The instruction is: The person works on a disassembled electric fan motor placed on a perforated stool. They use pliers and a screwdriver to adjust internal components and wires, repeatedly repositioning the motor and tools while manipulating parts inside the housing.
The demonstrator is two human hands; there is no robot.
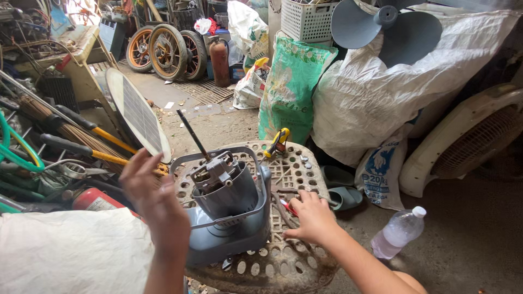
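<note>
Grey fan motor housing (229, 209) sits on our perforated stool (289, 174). Our left hand (155, 198) hovers beside it, fingers spread, holding nothing. Our right hand (311, 216) presses on red-handled pliers (286, 206), grip unclear.

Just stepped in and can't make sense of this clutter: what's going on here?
A person works on a grey fan motor housing standing on a perforated stool. The left hand is raised open beside the housing, touching nothing. The right hand rests on the stool over red-handled pliers. A yellow tool lies at the far edge.
</note>
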